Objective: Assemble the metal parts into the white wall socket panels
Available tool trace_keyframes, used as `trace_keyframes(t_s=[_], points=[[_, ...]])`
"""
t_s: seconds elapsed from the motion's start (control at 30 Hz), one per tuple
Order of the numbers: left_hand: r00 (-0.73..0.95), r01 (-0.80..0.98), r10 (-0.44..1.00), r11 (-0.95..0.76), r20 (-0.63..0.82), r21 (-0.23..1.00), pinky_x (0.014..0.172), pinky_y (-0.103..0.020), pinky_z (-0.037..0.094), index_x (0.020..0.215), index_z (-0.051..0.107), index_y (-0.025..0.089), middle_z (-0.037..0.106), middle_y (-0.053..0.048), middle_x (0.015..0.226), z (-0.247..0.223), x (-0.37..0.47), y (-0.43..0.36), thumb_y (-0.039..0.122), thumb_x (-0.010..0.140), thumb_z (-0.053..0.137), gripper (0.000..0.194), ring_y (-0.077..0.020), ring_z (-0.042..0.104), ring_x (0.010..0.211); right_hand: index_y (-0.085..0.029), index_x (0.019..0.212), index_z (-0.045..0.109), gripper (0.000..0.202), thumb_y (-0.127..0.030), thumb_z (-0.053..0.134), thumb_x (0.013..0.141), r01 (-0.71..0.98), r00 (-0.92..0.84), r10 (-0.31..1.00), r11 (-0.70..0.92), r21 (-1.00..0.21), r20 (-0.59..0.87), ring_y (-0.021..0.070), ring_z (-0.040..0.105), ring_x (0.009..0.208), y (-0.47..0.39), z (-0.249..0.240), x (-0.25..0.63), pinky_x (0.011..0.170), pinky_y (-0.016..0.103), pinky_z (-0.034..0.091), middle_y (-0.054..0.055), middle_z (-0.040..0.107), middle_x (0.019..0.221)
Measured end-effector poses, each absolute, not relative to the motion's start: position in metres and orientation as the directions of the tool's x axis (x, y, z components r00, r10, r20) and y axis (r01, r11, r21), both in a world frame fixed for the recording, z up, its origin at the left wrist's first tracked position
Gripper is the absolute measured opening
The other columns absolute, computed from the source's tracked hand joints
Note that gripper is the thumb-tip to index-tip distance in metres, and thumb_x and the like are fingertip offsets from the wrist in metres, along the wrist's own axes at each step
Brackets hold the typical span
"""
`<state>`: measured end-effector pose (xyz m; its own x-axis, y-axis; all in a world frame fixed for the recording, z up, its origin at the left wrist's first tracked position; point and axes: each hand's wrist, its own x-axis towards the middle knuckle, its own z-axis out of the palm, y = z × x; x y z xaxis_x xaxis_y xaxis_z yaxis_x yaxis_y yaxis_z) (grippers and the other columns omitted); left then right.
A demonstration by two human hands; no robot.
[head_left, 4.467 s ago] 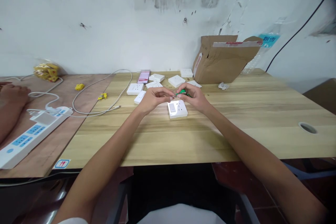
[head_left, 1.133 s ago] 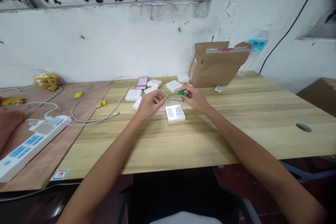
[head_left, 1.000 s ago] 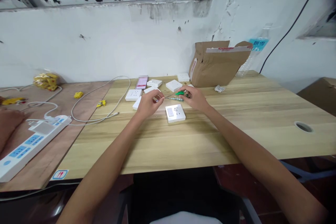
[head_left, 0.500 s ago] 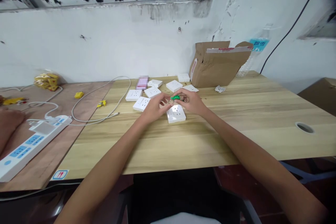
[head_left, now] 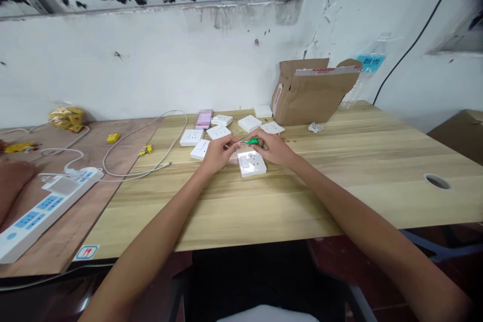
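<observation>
A small green item (head_left: 253, 141) with a metal part is held up between my two hands, over the wooden table. My right hand (head_left: 274, 147) has its fingers closed round the green item. Close on its left, my left hand (head_left: 221, 153) pinches at the item's metal end, which is too small to make out clearly. Just below my hands a white socket panel (head_left: 252, 163) lies face up on the table. More white socket panels (head_left: 219, 132) lie behind and to the left of my hands.
A brown paper bag (head_left: 315, 93) stands at the back, beside a plastic bottle (head_left: 372, 63). On the left are a white power strip (head_left: 51, 206), a looped white cable (head_left: 107, 153), yellow pieces (head_left: 113, 138) and another person's hand (head_left: 15, 178). A round hole (head_left: 436, 181) is at the right.
My left hand has moved slightly left, away from the green item's body. More of the socket panel below now shows. The metal ring seen between my fingers before is no longer distinct.
</observation>
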<state>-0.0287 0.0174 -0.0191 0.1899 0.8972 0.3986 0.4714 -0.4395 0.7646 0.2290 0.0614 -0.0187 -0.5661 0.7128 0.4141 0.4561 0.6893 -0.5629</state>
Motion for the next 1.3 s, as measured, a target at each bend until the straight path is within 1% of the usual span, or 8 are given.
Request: trace_keyframes(t_s=[0.17,0.33,0.67,0.77,0.87,1.0,1.07,1.3], points=[[0.17,0.683,0.932,-0.346,0.321,0.643,0.078,-0.038,0.052,0.086,0.078,0.022,0.081,-0.004,0.086,-0.037,-0.025,0.028,0.04,0.102,0.067,0.026,-0.0241,0.069,0.079,-0.026,0.127,0.076,0.026,-0.022,0.064,0.105,0.528,-0.623,0.687,0.721,-0.448,0.372,0.0258,0.075,0.109,0.07,-0.03,0.23,0.094,0.036,0.053,0.007,0.083,0.125],[0.096,0.763,0.984,-0.168,0.148,0.624,0.078,-0.037,0.052,0.085,0.077,0.022,0.081,-0.005,0.087,-0.039,-0.016,0.038,0.035,0.1,0.065,0.023,-0.0258,0.072,0.084,-0.024,0.131,0.08,0.033,-0.019,0.062,0.104,0.515,-0.616,0.696,0.711,-0.479,0.37,0.0271,0.076,0.114,0.082,-0.044,0.221,0.1,0.038,0.055,0.009,0.084,0.129],[-0.009,0.825,1.0,0.004,0.005,0.565,0.071,-0.035,0.045,0.085,0.072,0.023,0.082,-0.007,0.096,-0.021,-0.01,0.038,0.036,0.093,0.072,0.015,-0.0273,0.072,0.089,-0.026,0.113,0.089,0.024,-0.025,0.065,0.106,0.656,-0.516,0.84,0.513,-0.553,0.168,0.0285,0.079,0.107,0.087,-0.035,0.218,0.092,0.036,0.056,0.008,0.088,0.117],[0.031,0.841,0.997,-0.067,0.075,0.536,0.073,-0.037,0.047,0.086,0.071,0.023,0.08,-0.007,0.094,-0.018,-0.012,0.034,0.037,0.099,0.066,0.02,-0.028,0.072,0.09,-0.026,0.11,0.088,0.022,-0.03,0.067,0.106,0.665,-0.534,0.826,0.541,-0.515,0.179,0.028,0.077,0.104,0.085,-0.033,0.219,0.093,0.036,0.055,0.007,0.088,0.113],[0.238,0.798,0.953,-0.301,0.186,0.522,0.083,-0.039,0.053,0.099,0.073,0.023,0.08,-0.009,0.105,-0.014,-0.015,0.025,0.047,0.104,0.062,0.027,-0.0287,0.073,0.098,-0.026,0.112,0.087,0.023,-0.029,0.064,0.108,0.663,-0.555,0.809,0.571,-0.483,0.194,0.0278,0.077,0.107,0.083,-0.032,0.22,0.093,0.035,0.054,0.007,0.087,0.116],[0.439,0.792,0.883,-0.468,0.167,0.391,0.105,-0.05,0.055,0.132,0.07,0.024,0.073,-0.014,0.134,-0.012,-0.009,0.008,0.073,0.084,0.082,0.069,-0.0392,0.068,0.125,-0.026,0.123,0.083,0.026,-0.024,0.062,0.107,0.65,-0.579,0.787,0.604,-0.462,0.215,0.0279,0.075,0.116,0.079,-0.03,0.224,0.094,0.035,0.054,0.007,0.085,0.127],[0.485,0.804,0.863,-0.505,0.145,0.315,0.112,-0.054,0.052,0.138,0.067,0.024,0.07,-0.016,0.139,-0.013,-0.004,0.002,0.072,0.076,0.089,0.081,-0.0424,0.064,0.132,-0.026,0.128,0.081,0.028,-0.024,0.063,0.107,0.653,-0.58,0.786,0.607,-0.453,0.215,0.0279,0.075,0.117,0.079,-0.03,0.226,0.094,0.035,0.055,0.008,0.084,0.129],[0.444,0.802,0.883,-0.466,0.149,0.373,0.101,-0.048,0.057,0.133,0.075,0.025,0.074,-0.014,0.126,-0.006,-0.019,0.008,0.062,0.082,0.087,0.064,-0.0396,0.071,0.118,-0.026,0.13,0.08,0.034,-0.016,0.054,0.109,0.63,-0.6,0.766,0.629,-0.455,0.23,0.0317,0.073,0.127,0.085,-0.035,0.23,0.105,0.044,0.055,0.009,0.081,0.138]])
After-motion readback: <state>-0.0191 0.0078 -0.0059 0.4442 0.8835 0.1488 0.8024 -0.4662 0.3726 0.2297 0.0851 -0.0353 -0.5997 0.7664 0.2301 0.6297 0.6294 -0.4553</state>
